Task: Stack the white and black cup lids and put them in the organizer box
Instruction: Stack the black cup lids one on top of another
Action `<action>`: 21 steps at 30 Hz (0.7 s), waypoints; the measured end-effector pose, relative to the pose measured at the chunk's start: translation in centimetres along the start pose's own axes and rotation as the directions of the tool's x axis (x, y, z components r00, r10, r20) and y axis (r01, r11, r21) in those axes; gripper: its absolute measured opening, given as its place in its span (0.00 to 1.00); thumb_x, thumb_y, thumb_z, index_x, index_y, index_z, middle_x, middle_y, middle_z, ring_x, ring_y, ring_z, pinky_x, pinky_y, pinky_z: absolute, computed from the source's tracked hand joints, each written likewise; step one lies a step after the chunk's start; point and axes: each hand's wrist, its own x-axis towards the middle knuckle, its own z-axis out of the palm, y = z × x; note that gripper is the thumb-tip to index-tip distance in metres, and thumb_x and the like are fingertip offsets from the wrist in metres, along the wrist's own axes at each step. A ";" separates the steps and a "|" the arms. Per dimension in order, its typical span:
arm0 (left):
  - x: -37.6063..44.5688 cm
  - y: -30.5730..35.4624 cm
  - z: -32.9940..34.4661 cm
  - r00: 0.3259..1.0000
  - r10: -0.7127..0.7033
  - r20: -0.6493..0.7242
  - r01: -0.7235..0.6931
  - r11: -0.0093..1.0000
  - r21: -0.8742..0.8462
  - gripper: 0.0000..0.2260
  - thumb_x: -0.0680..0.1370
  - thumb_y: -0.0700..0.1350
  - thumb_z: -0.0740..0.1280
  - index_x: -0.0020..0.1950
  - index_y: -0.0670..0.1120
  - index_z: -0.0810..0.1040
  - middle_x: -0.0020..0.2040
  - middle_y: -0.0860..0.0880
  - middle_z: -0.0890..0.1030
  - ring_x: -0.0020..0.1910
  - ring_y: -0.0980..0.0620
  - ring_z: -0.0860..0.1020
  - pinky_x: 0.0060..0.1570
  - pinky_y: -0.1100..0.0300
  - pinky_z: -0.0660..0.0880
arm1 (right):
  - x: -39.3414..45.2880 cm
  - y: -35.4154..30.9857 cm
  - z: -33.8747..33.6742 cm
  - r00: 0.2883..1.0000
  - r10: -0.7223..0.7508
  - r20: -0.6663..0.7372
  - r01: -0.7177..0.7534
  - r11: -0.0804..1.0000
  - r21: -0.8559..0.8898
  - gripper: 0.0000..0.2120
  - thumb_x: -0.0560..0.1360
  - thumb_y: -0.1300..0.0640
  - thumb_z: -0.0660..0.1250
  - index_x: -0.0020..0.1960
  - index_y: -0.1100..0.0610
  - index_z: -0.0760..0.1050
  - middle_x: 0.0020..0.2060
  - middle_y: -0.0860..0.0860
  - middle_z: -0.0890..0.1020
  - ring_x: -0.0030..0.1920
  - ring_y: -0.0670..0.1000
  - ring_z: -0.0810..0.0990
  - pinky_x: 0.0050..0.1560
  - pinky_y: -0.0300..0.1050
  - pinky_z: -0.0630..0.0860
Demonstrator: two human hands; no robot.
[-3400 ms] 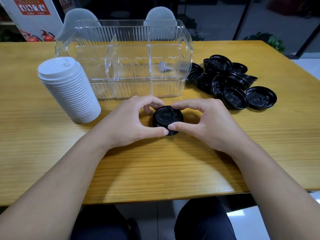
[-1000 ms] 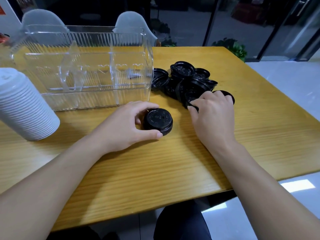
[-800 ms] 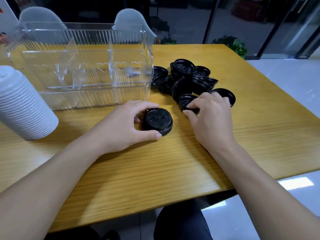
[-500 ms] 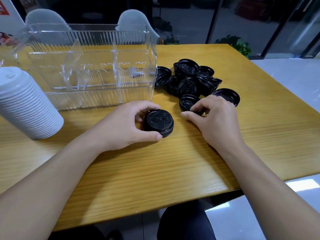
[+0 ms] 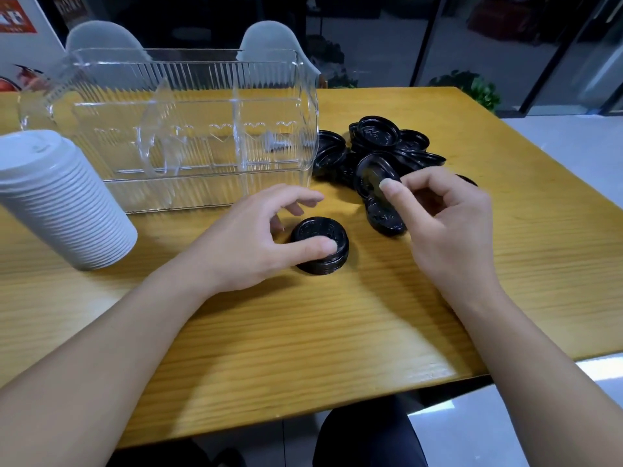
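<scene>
A short stack of black lids [image 5: 320,246] sits on the wooden table [image 5: 303,332] in front of me. My left hand [image 5: 256,244] curls round it, thumb on its near rim. My right hand [image 5: 441,224] pinches a single black lid [image 5: 377,197], lifted and tilted on edge just right of the stack. A loose pile of black lids [image 5: 377,143] lies behind it. The clear organizer box [image 5: 188,129] stands at the back left with nothing visible inside. A tall stack of white lids [image 5: 57,197] leans at the far left.
Two pale chairs [image 5: 269,42] stand behind the table. The table's right edge runs near the lid pile, with light floor beyond. A potted plant [image 5: 472,92] sits past the far right corner. My dark-clothed knee shows under the near edge.
My right hand went to the pile, took one black lid and lifted it toward the stack. My left hand stayed on the stack, its fingers now looser.
</scene>
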 end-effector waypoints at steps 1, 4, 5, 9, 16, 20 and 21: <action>-0.1 0.3 -0.1 0.998 0.027 -0.048 -0.028 0.999 -0.019 0.31 0.78 0.68 0.78 0.80 0.63 0.78 0.72 0.63 0.81 0.72 0.58 0.79 0.67 0.52 0.80 | 0.1 -0.4 0.0 0.999 0.030 0.030 -0.033 0.994 0.106 0.12 0.85 0.54 0.75 0.45 0.60 0.83 0.37 0.52 0.83 0.38 0.48 0.79 0.43 0.40 0.74; -0.3 1.1 -0.3 0.980 0.114 -0.163 -0.124 0.991 -0.052 0.36 0.79 0.56 0.82 0.86 0.60 0.72 0.76 0.60 0.79 0.73 0.53 0.79 0.67 0.56 0.77 | 0.6 -1.3 0.1 0.976 0.154 0.154 -0.198 0.922 0.333 0.17 0.87 0.52 0.71 0.46 0.63 0.80 0.36 0.54 0.78 0.38 0.50 0.74 0.43 0.46 0.73; -0.3 1.2 -0.4 0.974 0.140 -0.175 -0.150 0.988 -0.042 0.39 0.79 0.53 0.83 0.87 0.59 0.70 0.77 0.60 0.78 0.74 0.51 0.79 0.67 0.57 0.77 | 0.9 -1.5 0.3 0.956 0.192 0.221 -0.269 0.876 0.400 0.17 0.88 0.51 0.69 0.46 0.62 0.79 0.37 0.55 0.77 0.38 0.51 0.73 0.42 0.48 0.72; -0.4 1.3 -0.3 0.967 0.193 -0.168 -0.198 0.980 -0.011 0.46 0.77 0.48 0.85 0.90 0.57 0.66 0.80 0.61 0.75 0.75 0.52 0.77 0.68 0.61 0.76 | 1.4 -2.2 1.6 0.883 0.205 0.422 -0.418 0.753 0.508 0.15 0.90 0.51 0.65 0.50 0.61 0.79 0.44 0.59 0.72 0.36 0.49 0.69 0.39 0.42 0.66; -0.3 1.0 -0.3 0.962 0.194 -0.195 -0.205 0.978 -0.040 0.36 0.75 0.50 0.86 0.81 0.55 0.78 0.72 0.60 0.82 0.69 0.49 0.80 0.64 0.52 0.79 | 0.3 -1.9 2.1 0.883 0.193 0.427 -0.411 0.756 0.509 0.15 0.89 0.53 0.66 0.53 0.65 0.80 0.43 0.61 0.74 0.39 0.52 0.70 0.42 0.49 0.64; -0.2 1.0 -0.4 0.965 0.180 -0.190 -0.189 0.981 -0.033 0.35 0.74 0.52 0.86 0.79 0.56 0.79 0.71 0.59 0.83 0.70 0.47 0.79 0.64 0.49 0.79 | -0.4 -1.8 1.5 0.908 0.132 0.398 -0.320 0.832 0.454 0.12 0.84 0.55 0.73 0.63 0.60 0.86 0.39 0.55 0.81 0.42 0.52 0.76 0.45 0.40 0.72; -0.2 1.0 -0.3 0.966 0.178 -0.187 -0.187 0.982 -0.036 0.35 0.74 0.52 0.86 0.79 0.56 0.79 0.71 0.59 0.83 0.70 0.47 0.79 0.64 0.50 0.79 | -0.5 -1.8 1.5 0.916 0.122 0.383 -0.301 0.841 0.450 0.11 0.84 0.57 0.73 0.65 0.60 0.86 0.40 0.52 0.83 0.41 0.50 0.78 0.45 0.37 0.74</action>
